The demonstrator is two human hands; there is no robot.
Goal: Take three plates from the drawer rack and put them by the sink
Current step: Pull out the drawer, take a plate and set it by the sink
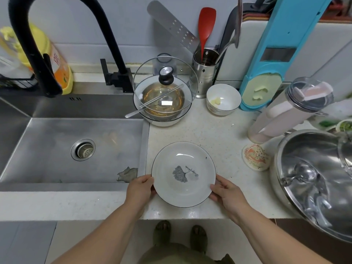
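Observation:
A white plate (183, 174) with a thin dark rim and a grey leaf print sits on or just above the pale counter (219, 138), right of the steel sink (62, 141). I cannot tell whether more plates are stacked under it. My left hand (140, 189) grips its left edge, thumb over the rim. On the opposite edge my right hand (225, 193) holds it the same way. The drawer rack is out of view.
Behind the plate stands a white bowl (162, 119) holding a glass bowl, a spoon and a tilted glass lid (165, 80). A small white bowl (223, 100), a utensil holder (204, 73), a pink tumbler (289, 111), a coaster (256, 157) and a large steel basin (316, 180) crowd the right. A black faucet (38, 44) arches over the sink.

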